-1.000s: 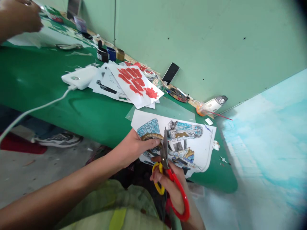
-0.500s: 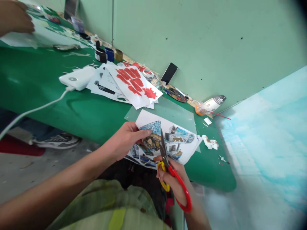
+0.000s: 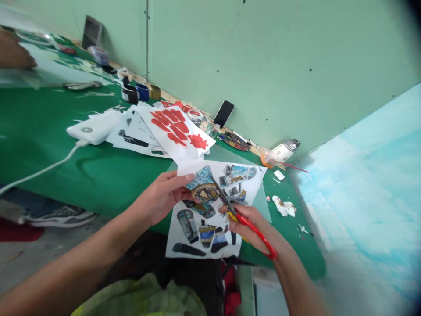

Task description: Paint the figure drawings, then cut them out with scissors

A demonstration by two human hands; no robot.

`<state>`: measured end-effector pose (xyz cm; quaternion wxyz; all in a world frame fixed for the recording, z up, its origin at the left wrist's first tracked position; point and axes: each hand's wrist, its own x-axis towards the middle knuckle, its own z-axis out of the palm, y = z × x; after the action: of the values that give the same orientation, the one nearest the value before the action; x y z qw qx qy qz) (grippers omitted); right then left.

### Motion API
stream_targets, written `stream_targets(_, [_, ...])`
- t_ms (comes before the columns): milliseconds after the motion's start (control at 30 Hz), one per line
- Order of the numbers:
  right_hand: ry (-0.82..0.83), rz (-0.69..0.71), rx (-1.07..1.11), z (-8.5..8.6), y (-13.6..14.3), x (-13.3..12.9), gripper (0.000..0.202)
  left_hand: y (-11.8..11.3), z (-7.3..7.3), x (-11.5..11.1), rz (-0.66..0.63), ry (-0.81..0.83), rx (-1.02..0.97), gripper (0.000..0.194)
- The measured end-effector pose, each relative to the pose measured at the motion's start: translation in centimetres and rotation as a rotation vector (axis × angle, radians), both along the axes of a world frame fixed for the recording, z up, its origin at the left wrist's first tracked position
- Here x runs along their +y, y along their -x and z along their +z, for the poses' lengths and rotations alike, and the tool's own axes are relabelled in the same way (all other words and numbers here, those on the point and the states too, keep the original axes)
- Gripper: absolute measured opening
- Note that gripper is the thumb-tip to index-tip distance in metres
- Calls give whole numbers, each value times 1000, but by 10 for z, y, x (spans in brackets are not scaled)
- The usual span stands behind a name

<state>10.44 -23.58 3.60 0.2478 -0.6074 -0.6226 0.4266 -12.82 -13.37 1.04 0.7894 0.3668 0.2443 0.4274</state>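
Note:
My left hand (image 3: pixel 161 195) is closed, with thumb and fingers pinching a paper cutout (image 3: pixel 204 182) coloured blue above and brown below. In my right hand (image 3: pixel 251 219) is a pair of scissors (image 3: pixel 255 230) with red and yellow handles. Their blades lie along the right side of the cutout; whether they are parted is hard to make out. Behind and beneath the cutout is a white sheet (image 3: pixel 210 252) bearing several coloured drawings in blue, brown and black. Its lower part reaches past the table edge toward me.
The green table (image 3: pixel 108 175) runs along a pale green wall. A white device with a cable (image 3: pixel 95 127), red-painted paper (image 3: pixel 177 131), paint pots (image 3: pixel 142 92) and a leaning phone (image 3: pixel 224 113) are on it. Another person's hand (image 3: pixel 15 50) is at far left.
The scissors have turned to lie flatter, their handles swinging right. The white sheet now shows more of its lower drawings. My view has shifted slightly, and the left hand still pinches the cutout.

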Motion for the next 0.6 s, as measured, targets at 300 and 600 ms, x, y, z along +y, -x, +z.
stream_targets(300, [41, 111, 1, 12, -11, 38, 32, -2, -8, 12, 86, 73, 58, 23])
stream_targets(600, [393, -17, 504, -10, -8, 34, 40, -21, -15, 9, 194, 176, 43, 17])
